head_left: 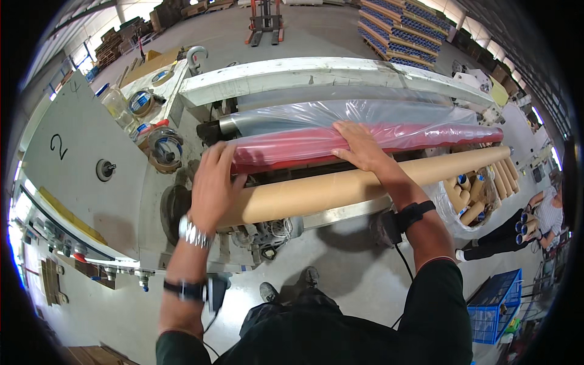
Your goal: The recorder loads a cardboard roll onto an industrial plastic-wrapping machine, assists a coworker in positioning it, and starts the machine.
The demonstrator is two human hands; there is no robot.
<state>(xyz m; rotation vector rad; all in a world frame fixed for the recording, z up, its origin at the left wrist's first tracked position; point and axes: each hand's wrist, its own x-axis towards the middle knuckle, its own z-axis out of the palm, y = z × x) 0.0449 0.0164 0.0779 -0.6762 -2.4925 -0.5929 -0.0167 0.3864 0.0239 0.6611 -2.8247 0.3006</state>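
Head view: the left forearm (176,263) rises steeply, a watch (194,232) at its wrist, while the right forearm (429,234) slants up and leftward across the cardboard tube (316,190), hiding a short stretch of it. The left hand (213,185), partly blurred, has its fingers stretched forward and its thumb apart at the left ends of the tube and the red roll (292,146); whether it grips either, I cannot tell. The right hand (361,146) lies palm down, fingers extended and thumb spread, on the clear film (398,115) over the red roll. Left of the left hand stand a white cabinet (79,188) and, farther forward, tape rolls (165,148). Ahead of both hands runs a white beam (334,72). Right of the right hand are short tubes (473,213) in a plastic-lined bin (446,213), a blue crate (483,322) and another person (551,213) holding tubes
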